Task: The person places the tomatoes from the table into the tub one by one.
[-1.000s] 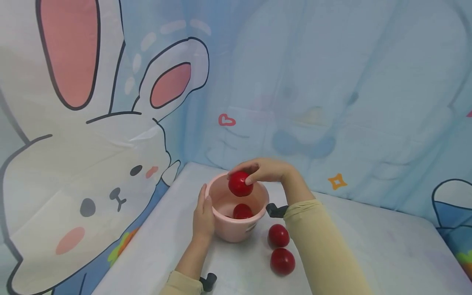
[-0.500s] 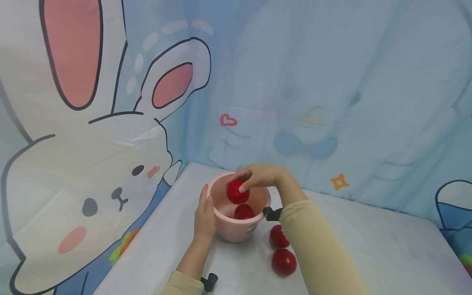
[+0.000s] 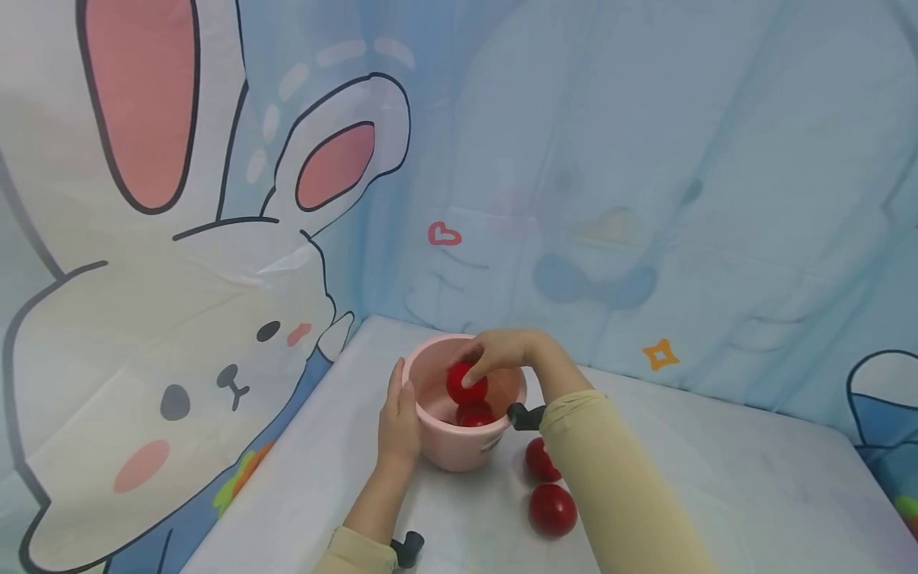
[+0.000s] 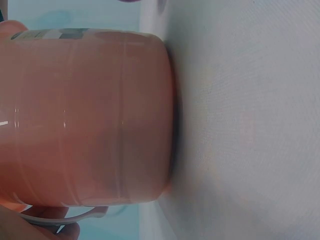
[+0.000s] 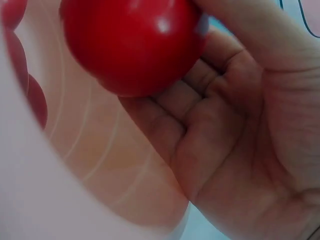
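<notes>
The right grip [image 3: 505,351] curls round a red ball [image 3: 464,392], lower now in the pink bucket [image 3: 459,451], below mid-frame, than a second ago; another ball [image 3: 475,415] shows beneath it; the left grip [image 3: 398,426] touches the bucket's left side, how far closed I cannot tell; farther right, a front ball [image 3: 552,510] and a rear ball [image 3: 541,461] rest on the surface [image 3: 466,518], the latter now partly behind the sleeve [image 3: 620,478].

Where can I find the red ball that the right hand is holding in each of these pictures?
Head: the red ball is a little below centre, at the mouth of the pink bucket.
Left wrist: not in it.
Right wrist: at the top, left of centre, against the right hand.
Shared landmark: the pink bucket, which shows in all three.
</notes>
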A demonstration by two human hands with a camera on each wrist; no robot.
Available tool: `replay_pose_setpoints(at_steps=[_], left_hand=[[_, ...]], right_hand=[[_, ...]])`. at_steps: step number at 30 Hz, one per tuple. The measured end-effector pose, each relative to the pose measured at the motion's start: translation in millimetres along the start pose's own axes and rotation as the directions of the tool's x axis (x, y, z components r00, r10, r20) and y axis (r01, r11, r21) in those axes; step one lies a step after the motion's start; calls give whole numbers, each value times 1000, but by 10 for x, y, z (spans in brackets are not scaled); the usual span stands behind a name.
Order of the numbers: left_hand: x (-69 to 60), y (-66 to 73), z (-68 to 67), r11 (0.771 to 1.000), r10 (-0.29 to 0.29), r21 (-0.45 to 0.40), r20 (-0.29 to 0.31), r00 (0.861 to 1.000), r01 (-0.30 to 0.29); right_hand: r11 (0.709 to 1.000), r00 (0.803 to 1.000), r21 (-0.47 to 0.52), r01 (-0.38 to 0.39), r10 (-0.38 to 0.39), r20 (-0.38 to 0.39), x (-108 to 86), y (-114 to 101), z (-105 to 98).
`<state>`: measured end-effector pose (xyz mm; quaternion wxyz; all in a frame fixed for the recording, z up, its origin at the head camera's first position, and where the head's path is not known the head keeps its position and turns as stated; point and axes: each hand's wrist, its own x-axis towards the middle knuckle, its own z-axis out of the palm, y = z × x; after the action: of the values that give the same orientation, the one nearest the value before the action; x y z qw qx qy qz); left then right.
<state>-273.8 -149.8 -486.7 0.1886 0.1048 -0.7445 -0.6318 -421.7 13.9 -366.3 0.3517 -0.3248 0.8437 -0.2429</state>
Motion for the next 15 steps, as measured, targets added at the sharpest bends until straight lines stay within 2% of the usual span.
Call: replay_pose_setpoints(at_steps=[3,7,15], left_hand=[[3,9,-1,1000,-9,-2,-1,1000,9],[4,19,-1,1000,-10,-5,-3,1000,10],[5,11,2,1000,5,-1,-2,1000,-5]], right_hand=[[999,1000,-23,-30,30,-5,7,-13,15],[999,1000,-46,-22,22,10,20,-18,28],[1000,1000,-7,-8,8,19,16,3,34]])
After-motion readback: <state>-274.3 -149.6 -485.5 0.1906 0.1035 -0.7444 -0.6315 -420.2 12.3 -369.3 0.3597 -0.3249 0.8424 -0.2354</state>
